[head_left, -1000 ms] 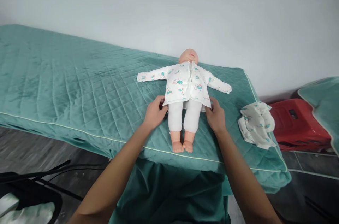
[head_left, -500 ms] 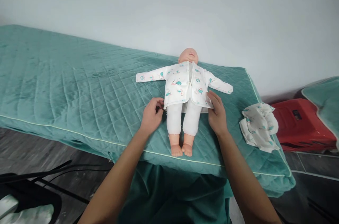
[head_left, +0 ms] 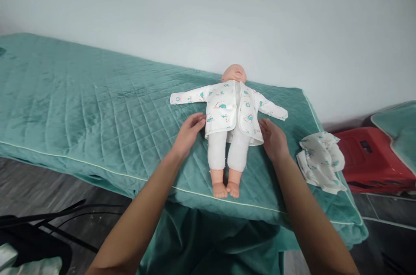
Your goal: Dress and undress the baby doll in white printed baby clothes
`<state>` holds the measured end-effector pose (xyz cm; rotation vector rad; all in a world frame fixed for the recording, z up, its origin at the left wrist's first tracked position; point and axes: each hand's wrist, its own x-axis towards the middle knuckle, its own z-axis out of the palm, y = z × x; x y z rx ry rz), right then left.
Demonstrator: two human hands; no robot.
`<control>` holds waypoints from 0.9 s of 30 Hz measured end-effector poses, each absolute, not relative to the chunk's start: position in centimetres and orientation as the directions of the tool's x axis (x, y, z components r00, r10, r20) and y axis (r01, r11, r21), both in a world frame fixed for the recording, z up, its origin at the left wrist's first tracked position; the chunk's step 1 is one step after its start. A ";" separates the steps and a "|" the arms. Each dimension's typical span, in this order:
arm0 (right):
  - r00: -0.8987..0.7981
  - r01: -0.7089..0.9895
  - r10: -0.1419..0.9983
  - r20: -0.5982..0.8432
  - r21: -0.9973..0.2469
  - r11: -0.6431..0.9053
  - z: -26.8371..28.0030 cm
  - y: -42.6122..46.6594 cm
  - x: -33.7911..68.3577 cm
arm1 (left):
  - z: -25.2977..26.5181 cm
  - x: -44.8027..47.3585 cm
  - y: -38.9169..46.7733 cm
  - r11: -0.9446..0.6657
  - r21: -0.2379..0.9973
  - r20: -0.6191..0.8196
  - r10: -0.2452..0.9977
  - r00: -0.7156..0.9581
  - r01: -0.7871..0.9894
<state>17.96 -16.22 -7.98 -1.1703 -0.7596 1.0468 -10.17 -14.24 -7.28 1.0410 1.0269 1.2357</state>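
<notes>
A baby doll (head_left: 217,150) lies on its back on the quilted green bed cover (head_left: 130,127), its bare feet towards me. It wears a white baby jacket (head_left: 222,112) with a small green and red print, sleeves spread out to both sides, front edges parted. My left hand (head_left: 189,132) is at the jacket's left side, fingers stretched out and thumb a little apart. On the other side, the fingertips of my right hand (head_left: 274,138) are by the jacket's right edge, fingers extended. Neither hand visibly grips the cloth.
Folded printed baby clothing (head_left: 321,160) lies near the bed's right end. Beyond that end stands a red plastic case or stool (head_left: 373,158). A white wall (head_left: 182,14) runs behind the bed. At lower left is a black chair (head_left: 35,240) with cloth on it.
My left hand has moved up along the jacket's side and its curled fingers have straightened. My right hand has come off the jacket's lower corner to its outer edge. The view has shifted slightly.
</notes>
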 end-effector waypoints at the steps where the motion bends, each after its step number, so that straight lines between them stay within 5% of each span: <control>1: 0.309 -0.287 0.947 -0.092 -0.958 0.001 -7.9 -14.8 18.1 | -7.0 -9.7 -13.2 0.120 0.934 -0.084 0.989 0.121 -0.337; 5: 0.121 -0.371 0.968 -0.218 -0.915 -0.160 -7.1 -10.1 17.7 | -6.7 -7.1 -8.5 0.327 0.731 -0.184 0.940 0.288 -0.599; 9: 0.083 -0.381 0.976 -0.199 -0.912 -0.154 -6.6 -8.0 16.7 | -6.7 -5.1 -4.7 0.423 0.627 -0.219 0.902 0.373 -0.654; 20: 0.181 -0.361 0.972 -0.149 -0.930 -0.075 -6.4 -7.2 19.4 | -6.1 -3.4 -2.0 0.432 0.649 -0.228 0.896 0.382 -0.626; 27: 0.405 -0.426 0.904 -0.138 -0.903 0.053 -7.9 -8.6 24.4 | -6.1 -6.3 -2.1 0.347 0.728 -0.311 0.936 0.167 -0.591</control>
